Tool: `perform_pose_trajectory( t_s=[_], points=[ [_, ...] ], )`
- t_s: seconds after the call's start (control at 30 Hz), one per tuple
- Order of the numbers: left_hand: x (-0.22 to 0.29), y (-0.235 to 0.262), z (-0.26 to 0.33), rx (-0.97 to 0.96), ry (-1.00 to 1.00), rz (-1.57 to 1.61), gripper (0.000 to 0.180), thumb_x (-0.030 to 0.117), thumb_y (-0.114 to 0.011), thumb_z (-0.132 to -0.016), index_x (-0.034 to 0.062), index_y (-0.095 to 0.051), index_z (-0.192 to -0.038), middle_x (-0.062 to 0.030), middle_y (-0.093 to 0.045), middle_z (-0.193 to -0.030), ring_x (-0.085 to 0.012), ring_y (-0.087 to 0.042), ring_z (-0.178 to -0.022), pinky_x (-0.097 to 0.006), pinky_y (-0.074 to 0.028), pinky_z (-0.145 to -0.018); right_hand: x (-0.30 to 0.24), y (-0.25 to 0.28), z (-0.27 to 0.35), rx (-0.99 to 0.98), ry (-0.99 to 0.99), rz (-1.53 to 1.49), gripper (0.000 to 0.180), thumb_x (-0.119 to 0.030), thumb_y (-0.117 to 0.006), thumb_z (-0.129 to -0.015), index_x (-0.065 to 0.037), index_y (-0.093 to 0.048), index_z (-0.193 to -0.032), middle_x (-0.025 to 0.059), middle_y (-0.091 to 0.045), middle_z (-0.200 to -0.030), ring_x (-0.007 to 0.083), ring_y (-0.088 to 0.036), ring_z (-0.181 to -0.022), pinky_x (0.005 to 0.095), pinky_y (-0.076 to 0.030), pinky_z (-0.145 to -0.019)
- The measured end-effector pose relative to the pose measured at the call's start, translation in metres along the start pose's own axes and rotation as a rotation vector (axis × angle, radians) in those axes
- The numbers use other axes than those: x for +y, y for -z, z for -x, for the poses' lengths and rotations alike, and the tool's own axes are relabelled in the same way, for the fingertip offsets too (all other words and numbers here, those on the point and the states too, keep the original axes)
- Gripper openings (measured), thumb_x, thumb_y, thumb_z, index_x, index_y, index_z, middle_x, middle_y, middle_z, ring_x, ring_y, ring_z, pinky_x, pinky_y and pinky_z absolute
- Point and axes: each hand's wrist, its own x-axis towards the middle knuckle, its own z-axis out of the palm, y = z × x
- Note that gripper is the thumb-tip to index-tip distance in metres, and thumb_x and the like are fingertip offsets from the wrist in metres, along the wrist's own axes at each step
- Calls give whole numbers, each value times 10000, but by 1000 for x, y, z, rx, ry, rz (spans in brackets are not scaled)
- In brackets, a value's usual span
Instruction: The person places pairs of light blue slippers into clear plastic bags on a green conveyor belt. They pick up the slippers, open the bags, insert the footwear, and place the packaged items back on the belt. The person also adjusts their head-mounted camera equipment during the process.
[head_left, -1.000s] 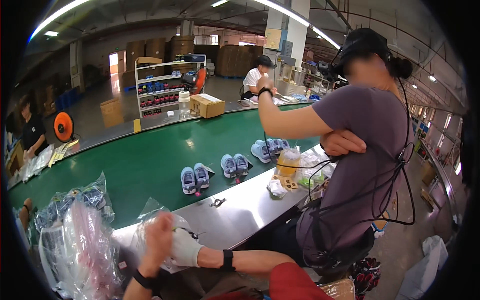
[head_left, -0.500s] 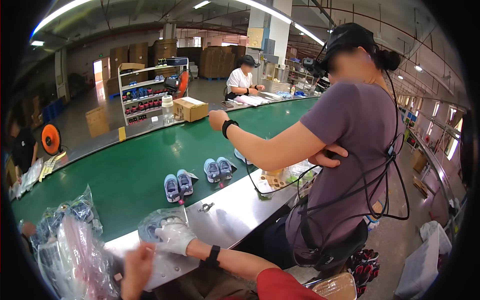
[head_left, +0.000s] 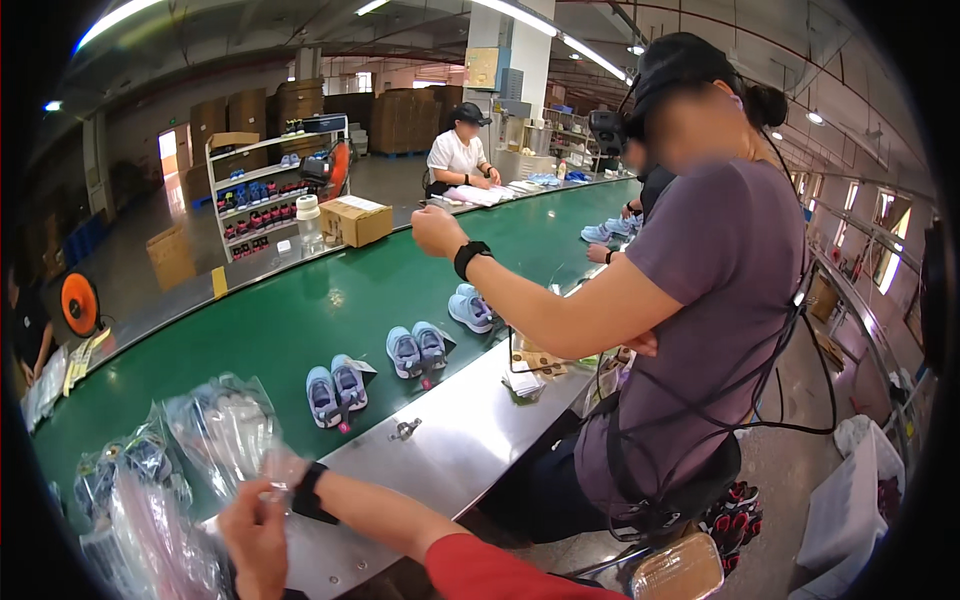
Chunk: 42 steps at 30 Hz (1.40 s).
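Note:
My left hand (head_left: pixel 255 540) is raised at the lower left, fingers curled and pressed together; what they pinch, if anything, I cannot make out. Just beyond it, my right hand (head_left: pixel 284 470) is smeared by motion beside a clear plastic bag of shoes (head_left: pixel 218 425). That bag lies on the green conveyor belt (head_left: pixel 260 345). Another bagged lot of shoes (head_left: pixel 128 465) sits to its left, behind a pile of clear plastic bags (head_left: pixel 150 545). Light blue shoes stand in pairs along the belt: a near pair (head_left: pixel 336 391), a middle pair (head_left: pixel 418 349) and a farther pair (head_left: pixel 469 309).
A steel ledge (head_left: pixel 460 430) edges the belt, with a small metal fitting (head_left: pixel 404 429) on it. A co-worker in a purple shirt (head_left: pixel 715 260) stands close on my right, one arm over the belt. Across stand a cardboard box (head_left: pixel 356 221) and a seated person (head_left: pixel 460 160).
My right hand has moved left from the steel ledge, and the bagged shoes now lie farther left on the belt. The shoe pairs show lower and more to the left as the view shifts.

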Motion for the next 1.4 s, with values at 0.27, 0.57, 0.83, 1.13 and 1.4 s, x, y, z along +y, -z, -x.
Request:
perform_pose_trajectory(
  t_s=[0.27,0.57,0.83,1.13,1.4],
  points=[
    [-42,10,-32,38,-1,-399,614,-46,-643,-747,48,-468,-1328,-154,-532,-1111,-295,-524,-1026,-394,-406,-876,-3,-93,-85,-99,60,-47,279,-271,-554,-793,-67,-691,-926,176,-658,-985,337,-626,-902,452,-476,-821],
    [-105,-6,48,-129,345,-1,525,-10,-583,-825,51,-468,-1333,-104,-537,-1252,-230,-519,-1150,-367,-393,-944,20,-22,59,-197,2,-218,259,-240,-518,-805,-19,-648,-841,207,-646,-814,389,-624,-801,469,-486,-714],
    [-75,-43,66,-220,345,109,483,18,-584,-829,57,-495,-1302,-104,-581,-1178,-210,-550,-1091,-361,-425,-879,28,57,152,-193,-80,-309,196,-225,-543,-853,-48,-608,-906,198,-617,-832,393,-591,-794,459,-460,-704],
    [-66,-65,76,-333,214,126,435,143,-604,-903,39,-495,-1311,-164,-593,-1119,-247,-579,-1012,-369,-479,-831,29,66,201,-215,-110,-270,209,-231,-565,-833,-34,-624,-873,201,-637,-802,403,-596,-761,451,-464,-688],
    [-41,-68,77,-403,286,161,408,147,-596,-907,41,-513,-1292,-145,-617,-1074,-240,-599,-974,-348,-489,-806,22,56,225,-222,-46,-250,206,-224,-568,-809,-45,-633,-889,179,-645,-793,369,-609,-740,433,-469,-688]
  ],
)
